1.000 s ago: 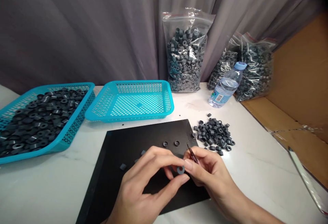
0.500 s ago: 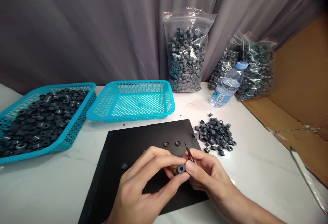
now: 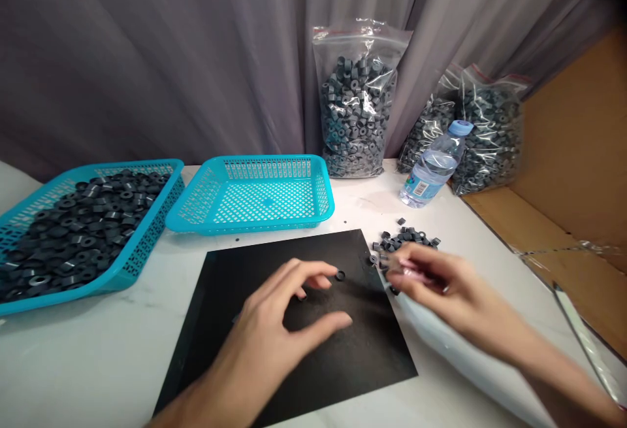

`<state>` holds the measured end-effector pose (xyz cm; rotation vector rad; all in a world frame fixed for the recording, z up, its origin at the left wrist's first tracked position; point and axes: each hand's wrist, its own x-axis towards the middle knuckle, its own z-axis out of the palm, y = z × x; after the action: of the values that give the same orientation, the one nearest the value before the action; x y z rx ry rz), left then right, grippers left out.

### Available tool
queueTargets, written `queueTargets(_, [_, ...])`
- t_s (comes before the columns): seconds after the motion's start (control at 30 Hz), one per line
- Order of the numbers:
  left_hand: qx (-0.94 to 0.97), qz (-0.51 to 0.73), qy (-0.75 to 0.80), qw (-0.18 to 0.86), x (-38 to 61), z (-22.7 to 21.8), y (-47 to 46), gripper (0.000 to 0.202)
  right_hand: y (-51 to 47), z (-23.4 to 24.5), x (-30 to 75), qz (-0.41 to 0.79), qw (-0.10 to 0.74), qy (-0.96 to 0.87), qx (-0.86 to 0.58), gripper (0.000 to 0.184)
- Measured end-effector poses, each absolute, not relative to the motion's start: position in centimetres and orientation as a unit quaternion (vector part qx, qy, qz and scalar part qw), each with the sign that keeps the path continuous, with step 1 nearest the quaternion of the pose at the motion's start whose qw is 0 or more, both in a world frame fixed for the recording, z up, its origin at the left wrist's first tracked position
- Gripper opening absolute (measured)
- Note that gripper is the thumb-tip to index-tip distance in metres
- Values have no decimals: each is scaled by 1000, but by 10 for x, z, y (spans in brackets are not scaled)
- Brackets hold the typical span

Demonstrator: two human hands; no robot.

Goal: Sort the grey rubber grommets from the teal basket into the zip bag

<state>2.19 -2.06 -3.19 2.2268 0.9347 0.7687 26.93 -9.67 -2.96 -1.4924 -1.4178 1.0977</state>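
Note:
My left hand (image 3: 279,323) hovers over the black mat (image 3: 337,376) with its thumb and fingers apart. A small dark piece (image 3: 302,296) shows by its lower fingertips; I cannot tell whether it touches them. Just past the index fingertip, a thin dark ring (image 3: 339,275) lies on the mat. My right hand (image 3: 441,284), smeared by motion, is closed on slim pinkish tweezers (image 3: 414,271). The tips point left, at the near side of the pile of small grey plastic rings (image 3: 406,237), part of which the hand hides.
A turquoise basket (image 3: 147,232) full of dark rings stands at left, beside another turquoise basket (image 3: 255,224). Behind are a zip bag (image 3: 360,108) of rings, a water bottle (image 3: 435,166) and more bags (image 3: 490,134). A cardboard box (image 3: 578,173) borders the right.
The grey ring held between both hands is gone from the left fingertips. My left hand has opened; my right hand has moved right and up to the pile with the tweezers.

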Motion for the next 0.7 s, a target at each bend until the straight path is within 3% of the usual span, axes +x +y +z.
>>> queueTargets(0.13, [864,154,389,280,13,-42,17,49,-92,-29,339,252,261,-561,-744,40])
queueTargets(0.27, [889,142,371,228,17,-50,28,31,-91,-41,357,190,208,-574,-769,47])
queueTargets(0.37, [899,146,353,213,21,-50,22,15,-90,-42,344,128,214,-576,-778,50])
queueTargets(0.5, [885,192,346,245,23,-45,15,9,-90,-40,306,4,315,-555,-770,43])
queueTargets(0.57, [868,237,331,285,23,-42,11,9,-91,-42,281,74,384,-578,-717,35])
queueTargets(0.7, [840,287,286,360,26,-36,0,13,-96,-52,231,353,465,-553,-594,22])
